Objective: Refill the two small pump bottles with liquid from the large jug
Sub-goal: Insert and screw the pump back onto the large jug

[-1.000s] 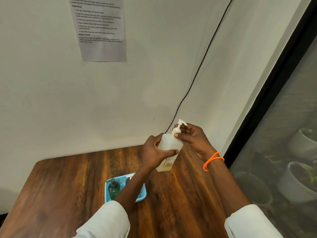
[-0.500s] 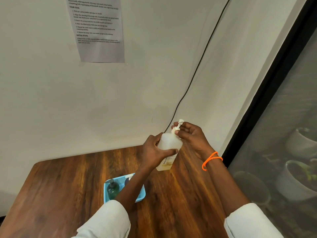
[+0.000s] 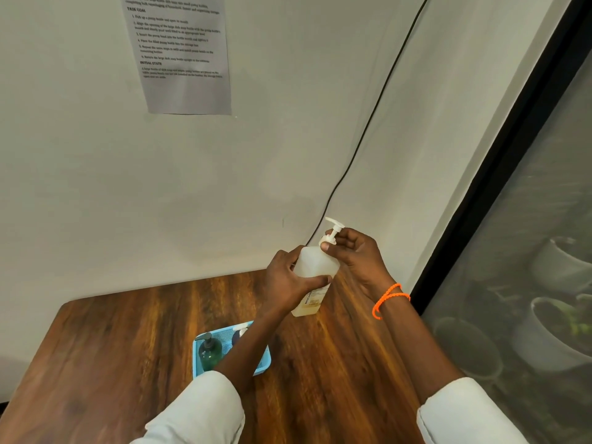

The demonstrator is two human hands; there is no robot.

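Translucent white pump bottle (image 3: pixel 315 270) held tilted above wooden table (image 3: pixel 128 341). Left hand (image 3: pixel 288 280) wraps body; right hand (image 3: pixel 355 254) pinches pump collar (image 3: pixel 327 241). Step: likely twisting pump on or off, direction unclear. Next: steady grip, turn collar. Second bottle (image 3: pixel 209 352) in blue tray (image 3: pixel 263 363); jug unseen.

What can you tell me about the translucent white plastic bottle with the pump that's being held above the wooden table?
The translucent white plastic pump bottle is held tilted above the wooden table, touching nothing but the hands. A little yellowish liquid sits at its bottom, and a printed label runs down its lower side. The left hand grips its body; the right hand pinches the collar of its white pump head, whose nozzle points up.
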